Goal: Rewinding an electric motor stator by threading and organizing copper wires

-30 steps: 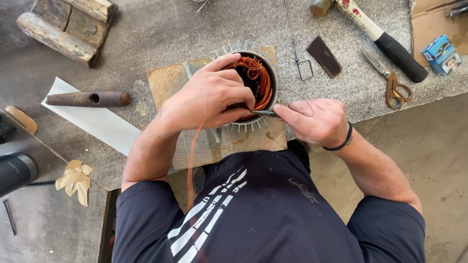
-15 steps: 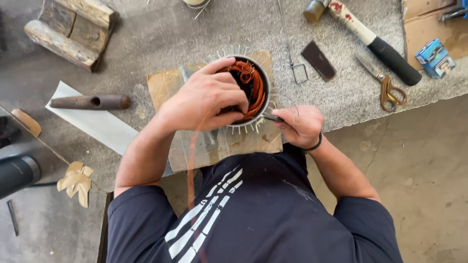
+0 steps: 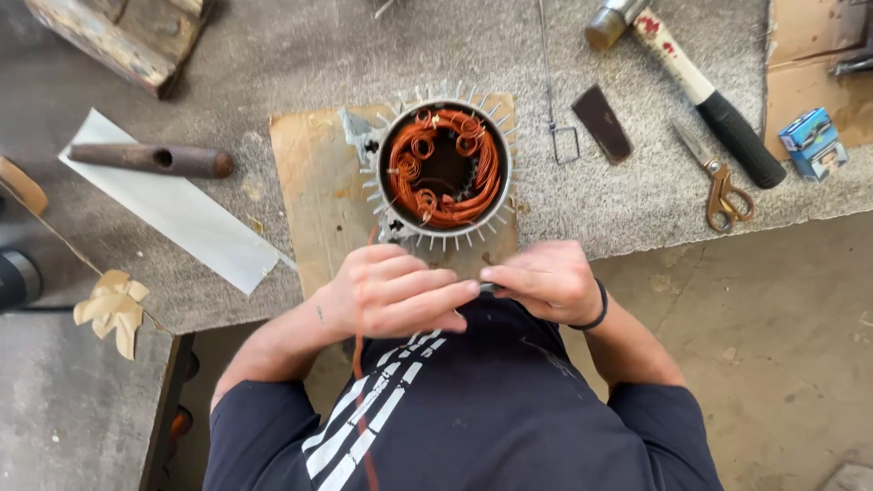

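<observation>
1. Copper wire (image 3: 361,350) runs from the stator (image 3: 444,166), beyond both grips, past the left hand (image 3: 391,293).
2. Left hand's and right hand's (image 3: 546,280) grips pinch together (contents hidden).
3. A hard tug could probably kink the strand.

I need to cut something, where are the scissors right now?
In the head view, the scissors lie on the grey bench top at the right, between the dark flat strip and the hammer, beyond the right hand.
</observation>
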